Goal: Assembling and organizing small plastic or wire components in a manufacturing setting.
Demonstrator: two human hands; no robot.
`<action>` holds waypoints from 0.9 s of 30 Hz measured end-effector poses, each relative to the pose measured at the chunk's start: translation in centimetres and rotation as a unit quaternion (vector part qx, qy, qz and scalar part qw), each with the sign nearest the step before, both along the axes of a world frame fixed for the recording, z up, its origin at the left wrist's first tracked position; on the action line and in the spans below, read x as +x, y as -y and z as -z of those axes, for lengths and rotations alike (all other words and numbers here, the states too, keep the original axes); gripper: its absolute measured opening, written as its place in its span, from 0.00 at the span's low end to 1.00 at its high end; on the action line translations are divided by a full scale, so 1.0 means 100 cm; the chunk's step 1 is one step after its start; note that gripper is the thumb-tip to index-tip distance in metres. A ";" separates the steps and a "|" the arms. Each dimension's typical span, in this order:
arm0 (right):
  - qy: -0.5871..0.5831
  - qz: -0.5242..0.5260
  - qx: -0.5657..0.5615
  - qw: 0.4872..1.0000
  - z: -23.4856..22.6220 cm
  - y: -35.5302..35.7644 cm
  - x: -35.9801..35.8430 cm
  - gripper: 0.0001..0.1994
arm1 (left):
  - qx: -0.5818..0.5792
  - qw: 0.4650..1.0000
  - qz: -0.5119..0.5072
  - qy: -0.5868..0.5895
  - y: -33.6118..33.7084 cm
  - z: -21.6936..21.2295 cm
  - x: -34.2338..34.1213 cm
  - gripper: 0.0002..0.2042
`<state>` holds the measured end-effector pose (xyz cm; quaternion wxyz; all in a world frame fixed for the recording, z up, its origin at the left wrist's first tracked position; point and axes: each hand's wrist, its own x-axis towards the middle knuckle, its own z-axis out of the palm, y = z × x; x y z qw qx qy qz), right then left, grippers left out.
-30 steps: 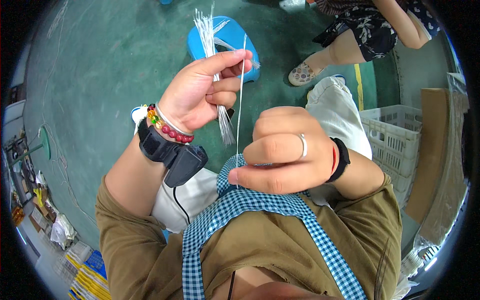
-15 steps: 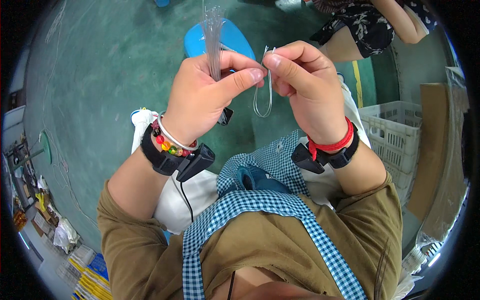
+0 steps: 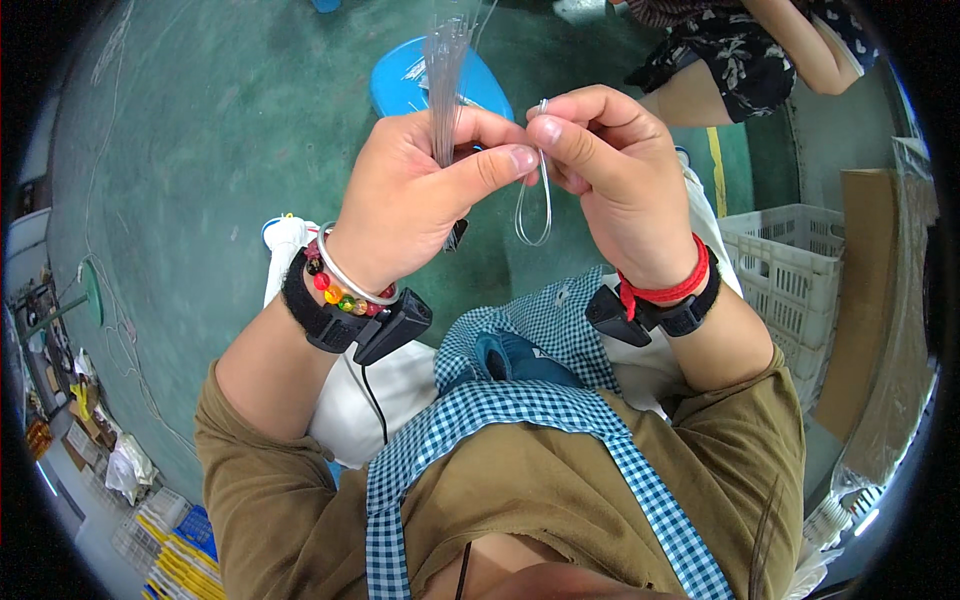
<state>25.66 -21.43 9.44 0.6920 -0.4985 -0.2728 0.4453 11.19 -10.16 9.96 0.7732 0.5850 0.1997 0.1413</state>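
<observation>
I have the thin wire loop (image 3: pixel 549 210) hanging just below the right hand (image 3: pixel 618 170), whose thumb and forefinger pinch its upper end. The left hand (image 3: pixel 415 190) clasps a bundle of wires (image 3: pixel 446 85) at the base of its thumb; its thumb and forefinger tips meet right beside the loop, and I cannot tell whether they grip it too. The bundle's upper ends blur on my feed, and the fist hides its middle.

Beyond the hands I see a blue stool (image 3: pixel 480 80) with a few pale strands (image 3: pixel 415 70) on it, its near side covered by the left hand. It stands on a green, scuffed floor (image 3: pixel 230 150), marked by a yellow line (image 3: pixel 717 170) toward the right.

A white slatted crate (image 3: pixel 785 260) sits at right near a brown cardboard sheet (image 3: pixel 855 300); I cannot make out any contents. At lower left, yellow crates (image 3: pixel 185 565) and a blue crate (image 3: pixel 200 525) crowd the rim, bent by the lens, near a white plastic bag (image 3: pixel 128 468) whose contents I cannot read. At upper right a seated person (image 3: pixel 725 65) is cut off by the frame.
</observation>
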 end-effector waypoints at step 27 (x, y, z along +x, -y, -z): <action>0.002 -0.008 0.003 1.000 -0.002 0.000 -0.001 0.04 | 0.013 1.000 0.000 0.014 0.001 0.001 0.000 0.07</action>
